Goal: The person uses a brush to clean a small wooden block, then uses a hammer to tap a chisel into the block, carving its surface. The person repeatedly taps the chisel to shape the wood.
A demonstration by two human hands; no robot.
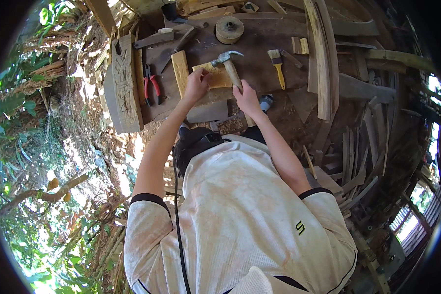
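A claw hammer (230,69) is in my right hand (246,98), fingers wrapped round its wooden handle, its metal head over a short yellowish board (220,82). My left hand (197,84) is closed at that board's left part, close to the hammer head; what its fingertips hold is too small to make out. A second narrow light wooden piece (180,66) lies beside it, just left. Red-handled pliers (153,85) lie farther left, and a yellow-handled paintbrush (278,68) lies to the right. A dark, round-ended object (265,102) sits beside my right wrist.
The workbench (164,105) holds a carved plank (126,83) at left, a round wooden piece with a hub (229,34), loose tools (186,41) at the back and long boards (323,63) at right. Stacked offcuts (357,147) fill the lower right; foliage and littered ground border the left.
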